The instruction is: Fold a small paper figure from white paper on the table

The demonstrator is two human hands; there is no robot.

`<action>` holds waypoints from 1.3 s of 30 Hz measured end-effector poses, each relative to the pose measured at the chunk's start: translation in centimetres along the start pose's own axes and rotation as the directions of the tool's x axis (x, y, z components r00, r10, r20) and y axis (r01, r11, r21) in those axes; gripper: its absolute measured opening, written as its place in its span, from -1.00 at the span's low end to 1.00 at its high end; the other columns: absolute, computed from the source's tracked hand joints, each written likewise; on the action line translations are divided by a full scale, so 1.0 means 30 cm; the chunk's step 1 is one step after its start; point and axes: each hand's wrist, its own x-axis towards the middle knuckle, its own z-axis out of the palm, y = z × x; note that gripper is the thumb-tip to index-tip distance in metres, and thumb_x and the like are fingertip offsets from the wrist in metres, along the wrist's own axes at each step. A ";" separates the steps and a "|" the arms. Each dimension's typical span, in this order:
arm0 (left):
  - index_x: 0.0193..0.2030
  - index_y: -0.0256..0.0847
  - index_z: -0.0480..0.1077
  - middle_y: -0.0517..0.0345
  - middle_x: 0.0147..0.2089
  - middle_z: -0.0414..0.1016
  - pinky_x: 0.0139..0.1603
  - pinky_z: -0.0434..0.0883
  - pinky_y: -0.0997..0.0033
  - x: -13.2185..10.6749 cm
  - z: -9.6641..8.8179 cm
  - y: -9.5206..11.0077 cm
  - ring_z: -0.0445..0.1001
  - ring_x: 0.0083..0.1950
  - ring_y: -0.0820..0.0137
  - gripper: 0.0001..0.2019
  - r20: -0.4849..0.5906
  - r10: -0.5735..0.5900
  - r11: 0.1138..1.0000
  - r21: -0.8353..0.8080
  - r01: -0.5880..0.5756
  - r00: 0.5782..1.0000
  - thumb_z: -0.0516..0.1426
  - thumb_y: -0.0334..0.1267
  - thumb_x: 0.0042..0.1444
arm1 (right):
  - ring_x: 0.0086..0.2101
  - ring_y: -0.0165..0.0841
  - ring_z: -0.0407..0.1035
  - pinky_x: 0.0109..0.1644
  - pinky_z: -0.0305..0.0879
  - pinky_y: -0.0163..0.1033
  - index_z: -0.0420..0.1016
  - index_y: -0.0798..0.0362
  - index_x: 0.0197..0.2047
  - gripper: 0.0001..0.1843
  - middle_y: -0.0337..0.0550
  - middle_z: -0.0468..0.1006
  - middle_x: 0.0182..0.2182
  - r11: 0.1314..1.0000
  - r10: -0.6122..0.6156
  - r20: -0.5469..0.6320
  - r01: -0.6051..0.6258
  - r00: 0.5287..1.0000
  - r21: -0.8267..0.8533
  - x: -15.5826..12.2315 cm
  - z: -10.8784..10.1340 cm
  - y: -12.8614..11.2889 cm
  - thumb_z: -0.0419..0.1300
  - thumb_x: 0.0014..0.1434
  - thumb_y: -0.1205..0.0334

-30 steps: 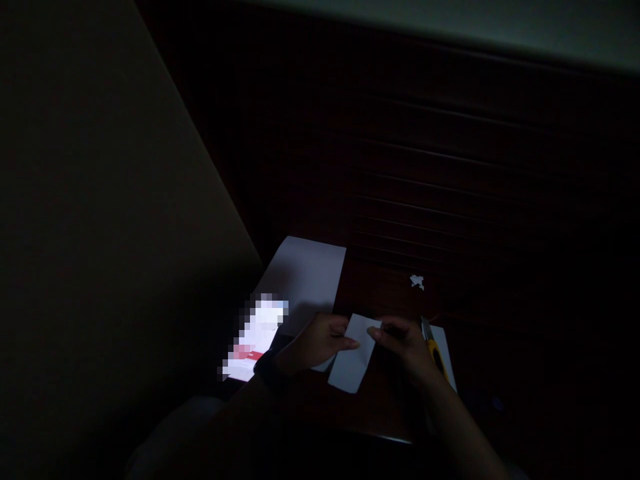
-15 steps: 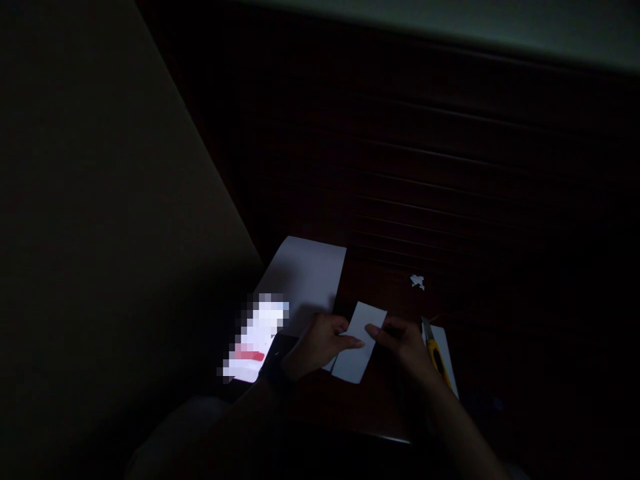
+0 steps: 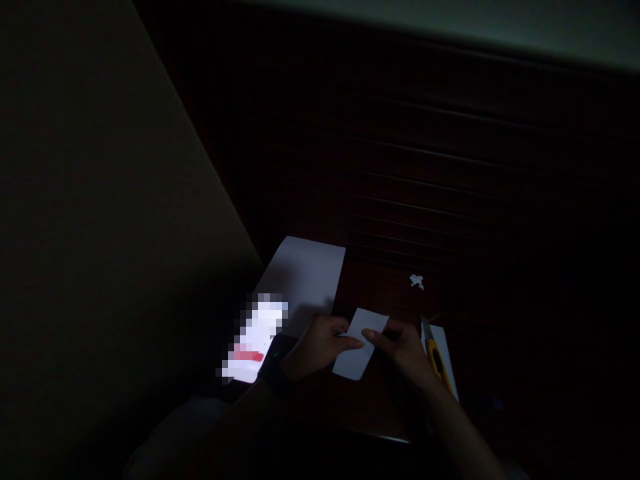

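Note:
A small white rectangular piece of paper (image 3: 353, 360) is held between my two hands above the dark table. My left hand (image 3: 320, 347) pinches its left side, thumb on top and fingers behind. On the right edge, my right hand (image 3: 403, 350) grips it the same way, its thumb near the paper's middle. Just right of my right hand lies a yellow utility knife (image 3: 438, 363) with its blade out, on top of another white paper (image 3: 447, 343). Behind my left hand is a large white sheet (image 3: 310, 273).
A lit phone screen (image 3: 255, 340), partly pixelated, glows left of my left hand. Small white paper scraps (image 3: 417, 281) lie toward the back of the dark wooden table (image 3: 375, 413). A dark slatted panel (image 3: 425, 153) rises behind, and a pale surface (image 3: 100, 200) fills the left.
The held paper has tilted and shifted slightly, its upper edge a little lower. My right thumb has slid slightly left across it. Everything else looks the same.

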 end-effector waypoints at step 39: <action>-0.43 -0.33 0.45 0.13 -0.47 0.46 -0.50 0.23 0.51 -0.004 0.012 0.000 0.39 -0.41 0.39 -0.77 0.073 -0.061 0.998 0.022 0.059 0.996 0.21 -0.16 -0.13 | -0.50 -0.37 0.35 -0.38 0.24 -0.26 0.52 0.06 -0.53 -0.91 -0.21 0.53 -0.56 0.966 -0.029 -0.187 0.076 0.982 0.249 0.003 -0.018 0.008 0.31 -0.08 0.25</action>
